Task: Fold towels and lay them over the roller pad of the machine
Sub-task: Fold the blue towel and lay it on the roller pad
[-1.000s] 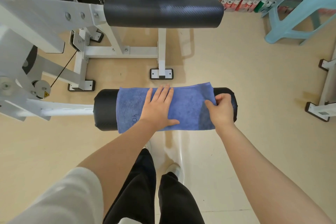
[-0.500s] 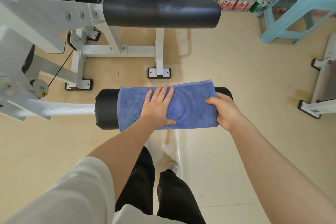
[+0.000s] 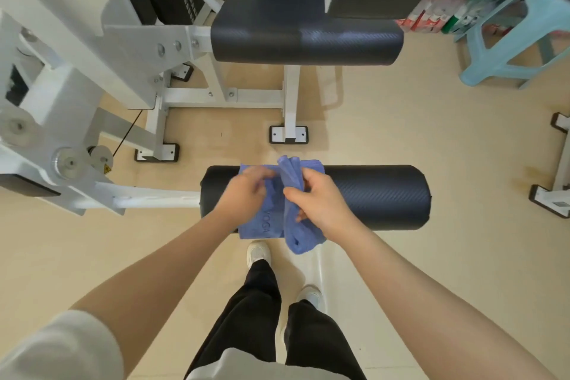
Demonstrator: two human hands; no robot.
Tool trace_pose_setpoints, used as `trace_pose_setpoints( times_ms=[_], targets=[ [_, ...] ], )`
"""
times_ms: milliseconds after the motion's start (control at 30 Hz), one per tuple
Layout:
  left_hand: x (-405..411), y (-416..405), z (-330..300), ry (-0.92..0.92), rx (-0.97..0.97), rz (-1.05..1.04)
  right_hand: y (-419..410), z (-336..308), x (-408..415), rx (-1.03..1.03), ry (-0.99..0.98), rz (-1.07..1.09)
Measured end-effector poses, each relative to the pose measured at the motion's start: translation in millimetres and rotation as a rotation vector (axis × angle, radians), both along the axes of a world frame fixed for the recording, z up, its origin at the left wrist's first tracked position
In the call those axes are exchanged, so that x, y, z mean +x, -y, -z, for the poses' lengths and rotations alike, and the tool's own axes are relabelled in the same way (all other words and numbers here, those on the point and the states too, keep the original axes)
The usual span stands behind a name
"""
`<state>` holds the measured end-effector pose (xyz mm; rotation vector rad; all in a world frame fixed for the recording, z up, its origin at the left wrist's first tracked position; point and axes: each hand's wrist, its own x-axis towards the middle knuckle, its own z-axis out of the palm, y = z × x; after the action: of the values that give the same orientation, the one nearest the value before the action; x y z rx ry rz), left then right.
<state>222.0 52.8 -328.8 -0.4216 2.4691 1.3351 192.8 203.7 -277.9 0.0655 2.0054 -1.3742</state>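
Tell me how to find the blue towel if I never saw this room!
Look for the big white exercise machine, then the long black roller pad sticking out nearest the person. The blue towel is draped over the pad's left part, with the left hand and right hand bunching it. It is the only soft blue cloth, printed "YOGA".

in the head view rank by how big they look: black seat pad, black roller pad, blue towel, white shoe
1. Black cushioned seat pad and black cylindrical roller pad: look alike, and the seat is farther, so unranked.
2. Blue folded towel.
3. White shoe.
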Motion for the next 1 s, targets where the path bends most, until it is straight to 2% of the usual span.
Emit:
trace_pose_setpoints(
  times_ms=[133,200,300,367,433,533,600,700,800,900,1000],
  targets=[
    [11,36,4,0.19,0.427,-0.402,42,19,7,0.026,0.041,0.062],
    [12,42,6,0.248,0.568,-0.481,56,24,8,0.012,0.084,0.085],
    [10,43,7,0.303,0.672,-0.561,68,30,8,-0.05,0.228,0.07],
    [7,43,7,0.315,0.612,-0.531,68,34,9,-0.081,0.263,0.017],
    [3,43,9,0.315,0.485,-0.452,61,34,8,-0.04,0.208,-0.093],
    [-5,47,9,0.307,0.186,-0.222,44,30,-1,0.298,-0.182,-0.513],
    [-8,47,9,0.298,0.017,-0.114,34,29,-5,0.482,-0.383,-0.652],
    [-9,44,9,0.27,-0.152,0.017,20,29,-9,0.63,-0.433,-0.569],
    [-10,41,9,0.273,-0.173,0.002,2,31,-11,0.752,-0.414,-0.375],
    [-11,40,11,0.239,-0.22,-0.031,-16,36,-18,0.751,-0.204,-0.161],
    [-13,37,10,0.242,-0.321,0.038,-18,46,-19,0.6,0.004,-0.046]
  ],
)
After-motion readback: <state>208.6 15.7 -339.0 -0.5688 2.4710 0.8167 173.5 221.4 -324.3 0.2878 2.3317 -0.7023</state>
